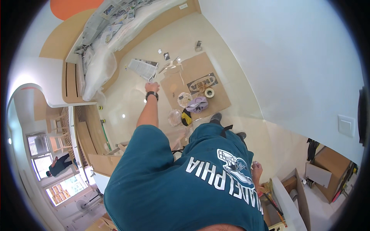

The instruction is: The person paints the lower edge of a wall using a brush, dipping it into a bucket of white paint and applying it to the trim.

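Note:
My left arm stretches forward over the floor, a dark watch (152, 96) on its wrist. The fingers of my left hand (152, 87) are closed at the lower corner of a folded newspaper (143, 68). My right hand (257, 171) hangs low beside my body, partly hidden by my teal shirt; how its fingers stand does not show clearly. To the right of the newspaper lies a flat cardboard sheet (216, 101). On it are a roll of tape (209, 92), a purple cloth-like bundle (197, 104) and a round translucent item (185, 99). A yellow-and-black item (186, 118) sits at its near edge.
Plastic film (101, 69) and newspapers cover a long bench at upper left. Small dark items (166, 56) lie beyond the cardboard. A white wall (285, 57) rises at right. Open boxes (300, 194) stand at lower right. Another person (59, 165) is in the room at far left.

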Tool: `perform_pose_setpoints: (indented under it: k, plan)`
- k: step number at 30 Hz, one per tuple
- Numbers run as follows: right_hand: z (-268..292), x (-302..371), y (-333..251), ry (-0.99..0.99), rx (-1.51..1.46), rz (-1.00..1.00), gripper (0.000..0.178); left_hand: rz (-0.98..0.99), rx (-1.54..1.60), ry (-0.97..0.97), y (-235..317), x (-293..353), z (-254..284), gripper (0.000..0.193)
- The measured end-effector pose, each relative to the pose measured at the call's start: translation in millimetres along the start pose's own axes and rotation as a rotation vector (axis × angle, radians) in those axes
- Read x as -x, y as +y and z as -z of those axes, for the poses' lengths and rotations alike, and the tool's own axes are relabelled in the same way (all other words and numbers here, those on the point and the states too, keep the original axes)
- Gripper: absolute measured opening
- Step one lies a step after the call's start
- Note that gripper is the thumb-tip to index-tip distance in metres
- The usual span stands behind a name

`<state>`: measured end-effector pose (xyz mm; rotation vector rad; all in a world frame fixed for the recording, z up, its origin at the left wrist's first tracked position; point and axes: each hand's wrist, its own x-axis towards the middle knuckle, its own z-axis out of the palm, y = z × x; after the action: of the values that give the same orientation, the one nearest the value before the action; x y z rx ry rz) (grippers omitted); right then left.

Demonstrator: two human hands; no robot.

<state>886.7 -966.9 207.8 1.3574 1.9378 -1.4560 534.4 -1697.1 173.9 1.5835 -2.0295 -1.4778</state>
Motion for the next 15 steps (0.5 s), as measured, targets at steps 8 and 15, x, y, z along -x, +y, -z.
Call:
perform_pose_setpoints:
  k: [8,15]
  plan:
    - [6.0,9.9,25.7,0.232,-0.028,0.045,0.034,0.112,-0.406,-0.571,-162.0,128.2,-152.6,0.019]
    - [16.1,22.3,86.7,0.433,-0.095,-0.054,0.038,-0.605,-0.611,-0.801,-109.0,296.7,-242.7,0.033]
